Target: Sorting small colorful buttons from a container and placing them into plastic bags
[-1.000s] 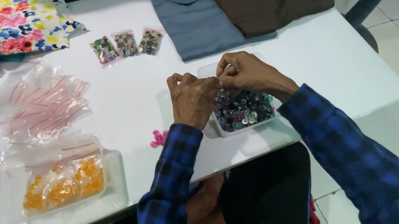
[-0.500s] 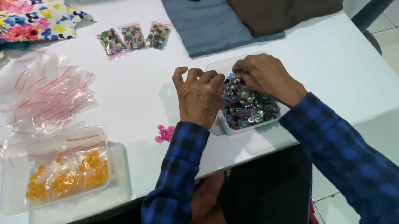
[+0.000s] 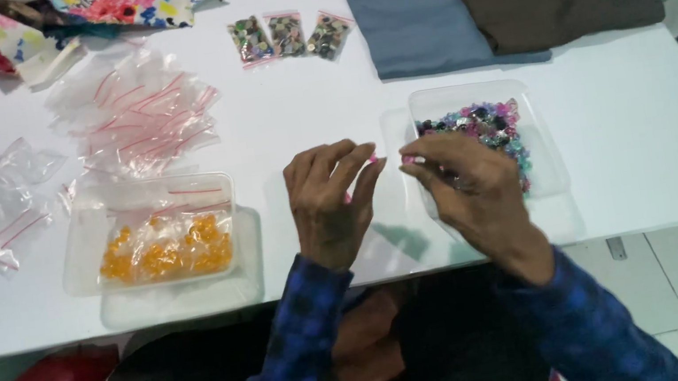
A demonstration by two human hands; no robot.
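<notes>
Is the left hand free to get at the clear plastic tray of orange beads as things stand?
Probably yes: the left hand sits just right of the open clear plastic tray of orange beads, nothing between, though its fingertips pinch something small and pink.

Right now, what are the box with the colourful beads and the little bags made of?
The bead box looks like thin clear plastic: see-through, slightly glossy walls. The little bags seem to be soft clear plastic film, crinkled and shiny, with red strips.

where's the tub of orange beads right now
In the head view the clear tub of orange beads sits on the white table, left of the left hand, just below the pile of empty zip bags.
</notes>
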